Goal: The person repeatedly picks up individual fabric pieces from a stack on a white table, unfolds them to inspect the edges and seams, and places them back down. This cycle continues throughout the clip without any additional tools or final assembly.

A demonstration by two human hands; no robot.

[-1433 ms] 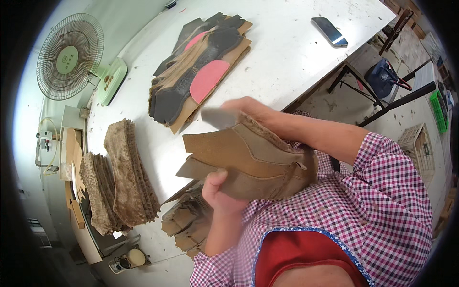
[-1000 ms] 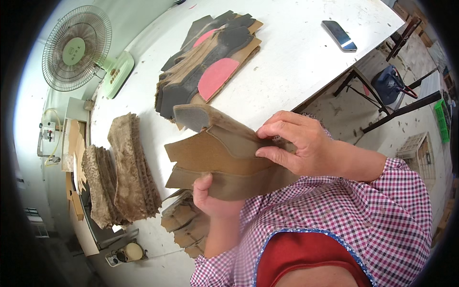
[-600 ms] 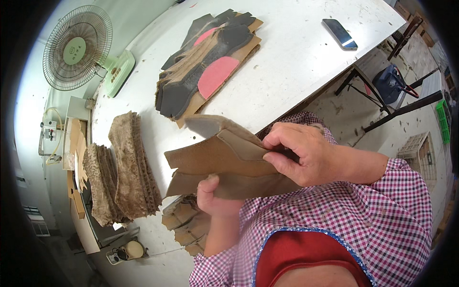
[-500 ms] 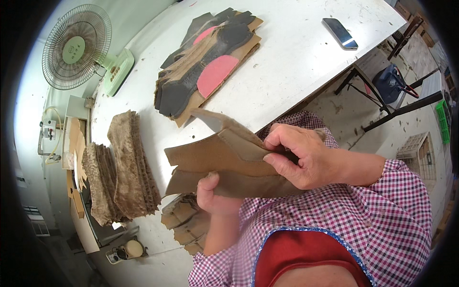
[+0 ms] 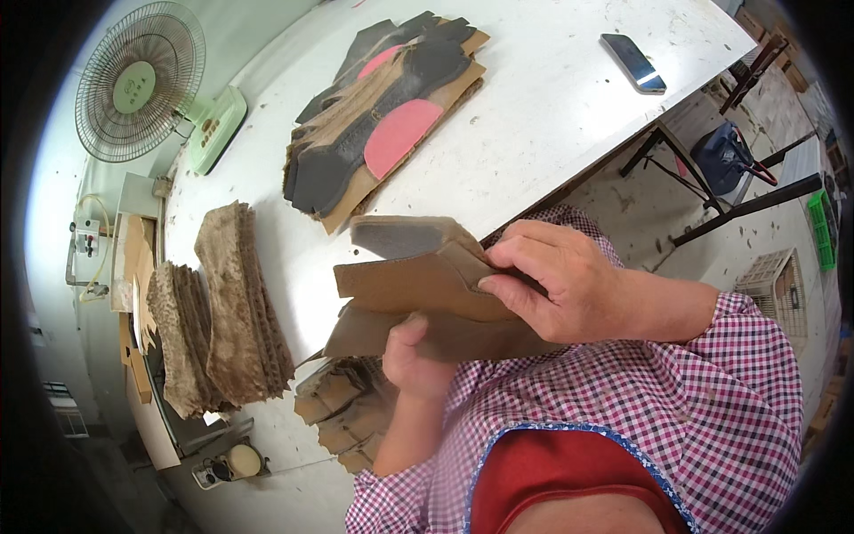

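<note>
Both my hands hold a brown leather-like piece [image 5: 400,285] in front of my body, over the near edge of the table. My right hand [image 5: 551,280] pinches its folded upper right part between thumb and fingers. My left hand [image 5: 416,360] grips the lower edge, thumb on top; its other fingers are hidden beneath. A fuzzy-edged flap with a grey face [image 5: 400,236] stands up from the piece. Below my left hand lies a pile of similar brown pieces [image 5: 342,409], partly hidden by my arm.
On the white table [image 5: 543,116] lie a stack of black and tan cut pieces [image 5: 356,133] with pink patches, two furry brown stacks [image 5: 238,307] and a phone [image 5: 632,64]. A green fan [image 5: 133,87] stands at the far left. A dark bag [image 5: 725,156] is at the right.
The brown piece has shifted slightly right and tilted, and its grey-faced flap has opened out more. My left hand has moved a little right and up with it.
</note>
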